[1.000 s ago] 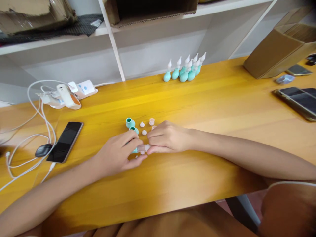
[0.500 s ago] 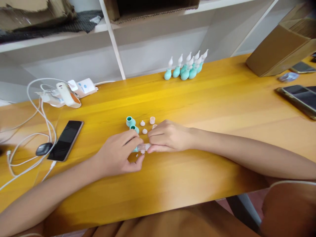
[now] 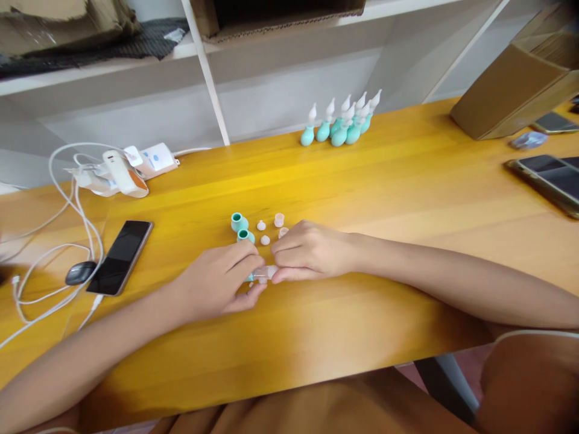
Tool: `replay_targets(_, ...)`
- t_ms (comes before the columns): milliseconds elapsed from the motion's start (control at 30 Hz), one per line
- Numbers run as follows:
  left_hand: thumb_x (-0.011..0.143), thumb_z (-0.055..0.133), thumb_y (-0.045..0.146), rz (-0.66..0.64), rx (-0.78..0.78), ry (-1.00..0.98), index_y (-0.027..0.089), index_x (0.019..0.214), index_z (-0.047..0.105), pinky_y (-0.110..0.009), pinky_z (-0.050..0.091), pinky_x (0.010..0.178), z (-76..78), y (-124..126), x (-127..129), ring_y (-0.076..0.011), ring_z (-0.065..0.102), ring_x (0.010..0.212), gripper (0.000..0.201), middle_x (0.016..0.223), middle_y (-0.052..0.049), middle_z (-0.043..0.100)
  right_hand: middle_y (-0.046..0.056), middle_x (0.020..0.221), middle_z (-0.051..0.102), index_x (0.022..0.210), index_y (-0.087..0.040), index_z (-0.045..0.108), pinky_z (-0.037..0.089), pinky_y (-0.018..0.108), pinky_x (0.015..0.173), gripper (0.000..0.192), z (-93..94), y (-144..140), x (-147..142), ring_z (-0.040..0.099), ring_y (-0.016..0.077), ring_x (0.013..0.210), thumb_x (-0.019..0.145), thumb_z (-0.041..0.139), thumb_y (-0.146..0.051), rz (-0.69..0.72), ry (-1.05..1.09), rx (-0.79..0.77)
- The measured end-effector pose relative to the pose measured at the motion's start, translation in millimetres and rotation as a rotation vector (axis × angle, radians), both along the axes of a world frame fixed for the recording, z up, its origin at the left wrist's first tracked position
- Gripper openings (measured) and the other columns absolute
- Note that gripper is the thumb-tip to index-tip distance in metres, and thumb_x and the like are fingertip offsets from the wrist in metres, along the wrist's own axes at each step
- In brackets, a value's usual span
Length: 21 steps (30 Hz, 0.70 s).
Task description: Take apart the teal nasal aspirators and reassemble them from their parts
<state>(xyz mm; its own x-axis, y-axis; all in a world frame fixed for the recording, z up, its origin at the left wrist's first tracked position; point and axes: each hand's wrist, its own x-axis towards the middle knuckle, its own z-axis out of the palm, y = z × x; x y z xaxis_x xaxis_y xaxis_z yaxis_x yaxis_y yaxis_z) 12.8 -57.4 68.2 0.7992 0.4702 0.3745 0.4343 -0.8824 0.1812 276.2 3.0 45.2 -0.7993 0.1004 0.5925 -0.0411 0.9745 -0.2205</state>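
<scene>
With fingers of the left hand (image 3: 210, 280), curling round the green bulb (image 3: 250, 277); with the right hand (image 3: 307, 253), pinching the white tip (image 3: 272, 271). Lying sideways between both, pointing right.

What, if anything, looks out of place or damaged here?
The cardboard on the upper-left shelf looks crumpled, with a ragged edge. Nothing stands out around the left hand and right hand; the two open bulbs and white caps show no visible damage.

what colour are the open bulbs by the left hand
The open bulbs are turquoise, in the head view.
</scene>
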Motion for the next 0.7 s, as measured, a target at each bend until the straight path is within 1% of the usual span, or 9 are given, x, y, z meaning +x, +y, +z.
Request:
replay_targets(167, 0.101, 0.06, 0.021, 0.05, 0.049, -0.008, 0.018, 0.103, 0.062, -0.03, 0.052, 0.06, -1.4, -3.1, 3.1, -0.0185, 0.061, 0.074, 0.005, 0.09, -0.005, 0.066, 0.0, 0.077, 0.067, 0.087, -0.017, 0.072, 0.036, 0.028, 0.066, 0.048, -3.4, 0.1, -0.7, 0.057, 0.0099, 0.066, 0.122, 0.048, -0.041, 0.013, 0.015, -0.024)
replay_targets(267, 0.101, 0.06, 0.023, 0.065, 0.049, -0.005, 0.018, 0.102, 0.062, -0.03, 0.051, 0.059, -2.8, -3.6, 2.8, -0.0182, 0.061, 0.073, 0.006, 0.089, -0.004, 0.065, 0.0, 0.075, 0.066, 0.083, -0.017, 0.068, 0.036, 0.028, 0.065, 0.051, -5.0, 0.3, -0.5, 0.054, 0.0098, 0.064, 0.122, 0.047, -0.042, -0.01, 0.003, -0.015)
replay_targets(300, 0.103, 0.061, 0.026, 0.062, 0.042, -0.001, 0.018, 0.104, 0.063, -0.03, 0.052, 0.06, -3.3, -3.3, 2.3, -0.0184, 0.062, 0.073, 0.009, 0.091, -0.005, 0.066, 0.0, 0.075, 0.065, 0.081, -0.017, 0.067, 0.036, 0.027, 0.065, 0.052, -5.1, 0.4, -0.3, 0.052, 0.0097, 0.063, 0.122, 0.047, -0.043, -0.019, -0.004, -0.011)
replay_targets(367, 0.109, 0.061, 0.039, 0.051, 0.032, 0.013, 0.017, 0.106, 0.064, -0.031, 0.052, 0.06, -4.5, -2.3, 1.0, -0.0181, 0.063, 0.073, 0.022, 0.093, -0.006, 0.067, 0.0, 0.074, 0.064, 0.079, -0.017, 0.063, 0.035, 0.027, 0.065, 0.053, -4.9, 0.6, 0.0, 0.05, 0.0096, 0.062, 0.122, 0.047, -0.043, -0.028, -0.008, -0.006)
replay_targets(433, 0.115, 0.057, 0.048, 0.043, 0.033, 0.029, 0.017, 0.106, 0.064, -0.031, 0.052, 0.061, -5.0, -0.9, 0.0, -0.0176, 0.063, 0.072, 0.033, 0.095, -0.006, 0.068, -0.001, 0.074, 0.063, 0.078, -0.017, 0.061, 0.035, 0.027, 0.065, 0.053, -4.0, 0.8, 0.2, 0.05, 0.0097, 0.063, 0.122, 0.047, -0.042, -0.021, -0.004, -0.005)
replay_targets(467, 0.116, 0.055, 0.048, 0.037, 0.037, 0.034, 0.017, 0.106, 0.064, -0.031, 0.052, 0.061, -4.9, -0.3, -0.4, -0.0175, 0.063, 0.072, 0.034, 0.095, -0.006, 0.068, -0.001, 0.074, 0.063, 0.078, -0.017, 0.061, 0.035, 0.026, 0.065, 0.052, -3.5, 0.9, 0.2, 0.05, 0.0097, 0.063, 0.122, 0.047, -0.042, -0.014, 0.0, -0.006)
replay_targets(567, 0.119, 0.05, 0.041, 0.016, 0.031, 0.047, 0.016, 0.107, 0.063, -0.031, 0.054, 0.065, -3.0, 1.0, -0.8, -0.0183, 0.066, 0.077, 0.031, 0.097, -0.007, 0.068, 0.0, 0.074, 0.063, 0.078, -0.017, 0.06, 0.035, 0.026, 0.065, 0.051, -1.5, 1.3, 0.3, 0.05, 0.0099, 0.063, 0.122, 0.047, -0.041, 0.0, 0.001, -0.015)
replay_targets(700, 0.115, 0.052, 0.029, 0.0, 0.006, 0.072, 0.016, 0.107, 0.063, -0.03, 0.054, 0.065, 0.3, 0.2, -0.7, -0.0187, 0.066, 0.077, 0.019, 0.099, -0.008, 0.068, -0.001, 0.074, 0.063, 0.079, -0.017, 0.061, 0.035, 0.026, 0.066, 0.051, 0.1, 1.3, 0.8, 0.05, 0.01, 0.063, 0.121, 0.047, -0.041, 0.003, -0.006, -0.02)
